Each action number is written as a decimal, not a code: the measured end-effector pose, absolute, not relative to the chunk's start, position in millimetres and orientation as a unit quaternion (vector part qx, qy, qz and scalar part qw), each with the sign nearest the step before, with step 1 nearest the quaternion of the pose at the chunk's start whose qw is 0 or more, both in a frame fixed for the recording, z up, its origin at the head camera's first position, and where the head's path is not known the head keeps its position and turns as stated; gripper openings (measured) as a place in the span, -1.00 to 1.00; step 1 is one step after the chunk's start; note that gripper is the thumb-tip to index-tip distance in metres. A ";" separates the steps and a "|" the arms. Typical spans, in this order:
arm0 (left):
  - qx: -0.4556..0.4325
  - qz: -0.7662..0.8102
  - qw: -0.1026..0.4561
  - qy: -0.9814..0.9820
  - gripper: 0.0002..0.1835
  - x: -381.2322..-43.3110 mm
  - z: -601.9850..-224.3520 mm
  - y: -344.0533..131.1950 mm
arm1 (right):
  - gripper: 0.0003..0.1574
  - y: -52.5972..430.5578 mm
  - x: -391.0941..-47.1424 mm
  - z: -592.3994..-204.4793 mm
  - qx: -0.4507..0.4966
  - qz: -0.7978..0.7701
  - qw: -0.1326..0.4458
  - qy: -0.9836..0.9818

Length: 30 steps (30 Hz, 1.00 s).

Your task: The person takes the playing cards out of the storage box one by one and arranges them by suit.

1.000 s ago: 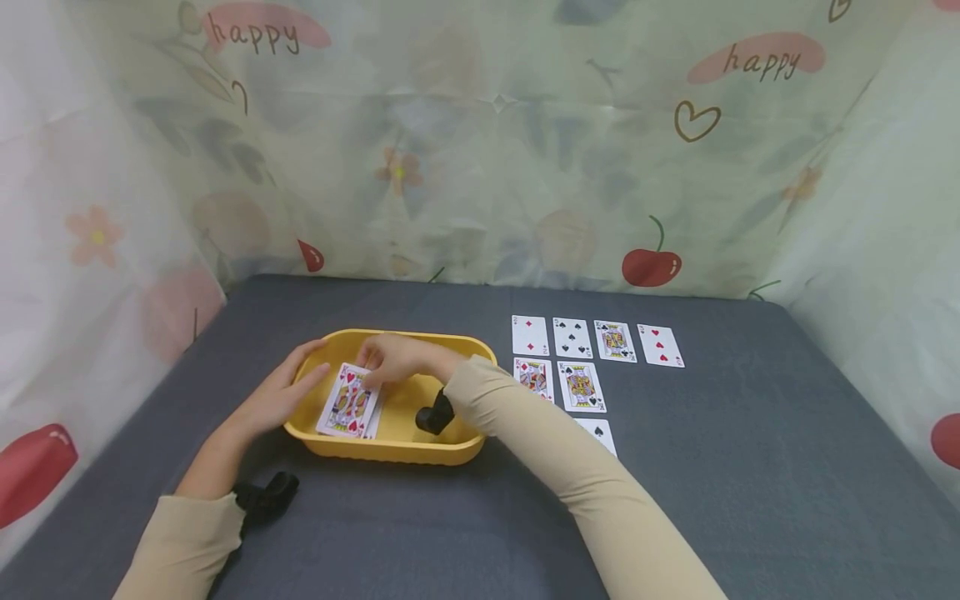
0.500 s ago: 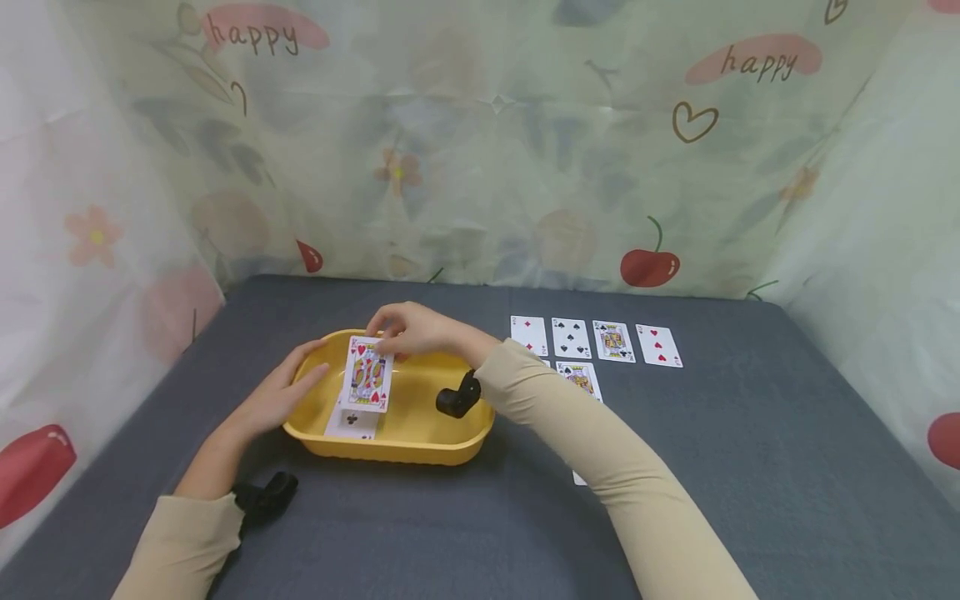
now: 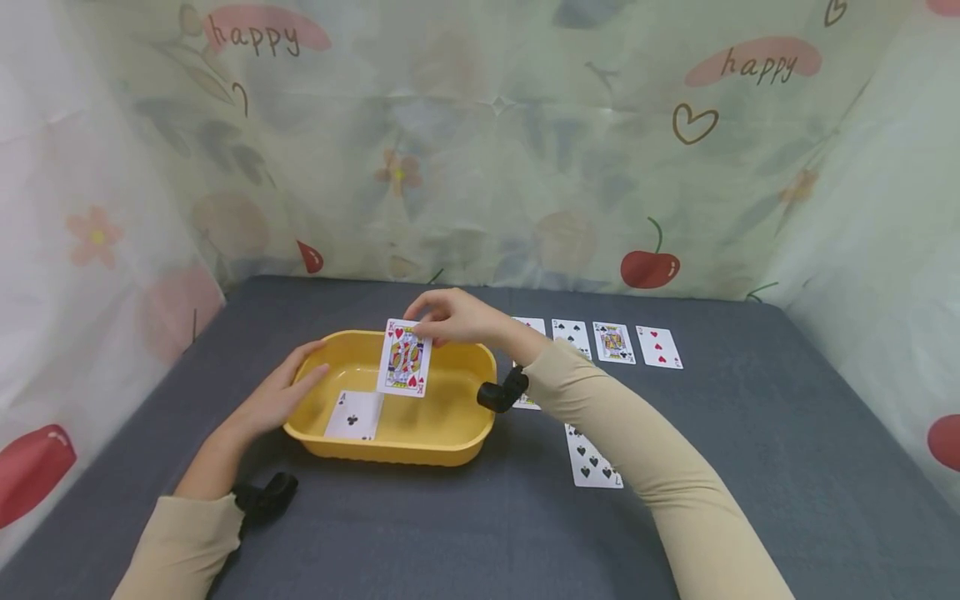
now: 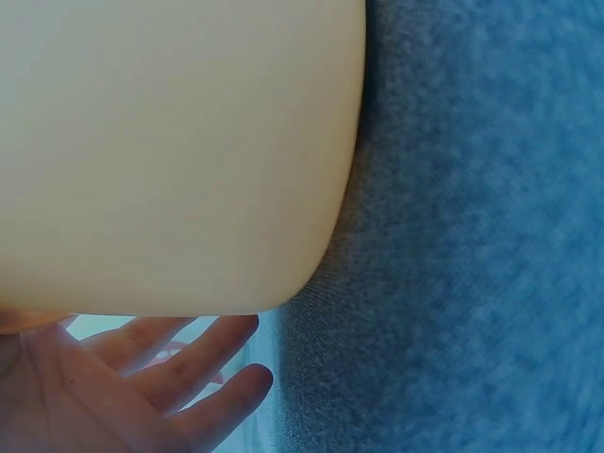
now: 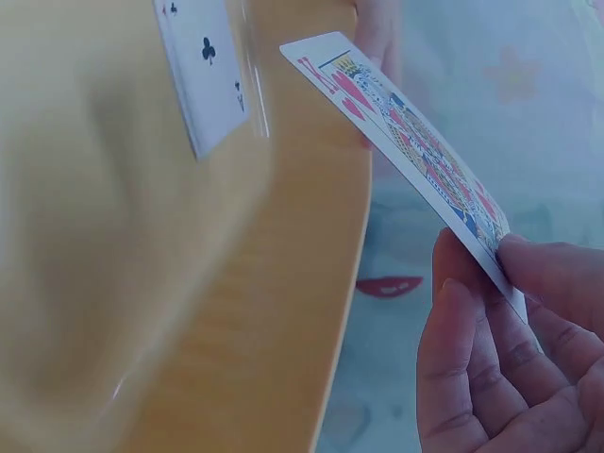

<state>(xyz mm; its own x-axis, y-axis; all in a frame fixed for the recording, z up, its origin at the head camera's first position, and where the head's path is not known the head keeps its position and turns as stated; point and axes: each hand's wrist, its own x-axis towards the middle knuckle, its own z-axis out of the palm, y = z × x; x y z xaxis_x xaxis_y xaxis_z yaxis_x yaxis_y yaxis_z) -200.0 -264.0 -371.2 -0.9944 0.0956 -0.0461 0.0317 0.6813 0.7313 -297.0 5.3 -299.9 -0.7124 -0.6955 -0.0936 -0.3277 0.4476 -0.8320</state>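
Observation:
A king of hearts [image 3: 405,358] is pinched between thumb and fingers of my right hand [image 3: 461,318], raised over the back of a yellow tub [image 3: 390,454]. The right wrist view shows the thumb on the face of the king [image 5: 415,142] and the fingers behind it. Inside the tub, at its left, lies an ace of clubs [image 3: 352,415], on a small stack in the right wrist view. My left hand [image 3: 281,396] rests at the tub's left end, thumb over the rim. In the left wrist view its fingers [image 4: 179,373] extend fairly straight beside the tub wall.
Face-up cards lie in rows right of the tub, among them a three of hearts [image 3: 660,347], a king of clubs [image 3: 615,343] and a seven of spades [image 3: 592,461]. My right sleeve [image 3: 645,450] covers some of them. Patterned cloth [image 3: 495,167] hangs behind the dark table.
My right hand has lifted the king of hearts off the stack in the tub and carried it right and back, uncovering the ace of clubs. The left hand has stayed at the tub.

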 end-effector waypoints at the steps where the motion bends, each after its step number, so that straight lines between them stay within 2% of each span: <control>1: 0.036 0.398 0.040 0.916 -0.31 -200.2 -371.4 -264.1 | -0.69 9.9 -297.1 -299.7 -0.308 -0.426 0.215 0.823; 11: 0.038 0.396 0.040 0.916 -0.29 -199.7 -371.9 -264.0 | -0.67 67.4 -298.9 -302.0 -0.272 -0.446 0.200 0.829; 30: 0.037 0.392 0.040 0.918 -0.29 -200.0 -371.0 -264.0 | -0.60 175.7 -284.6 -314.4 -0.207 -0.457 0.128 0.855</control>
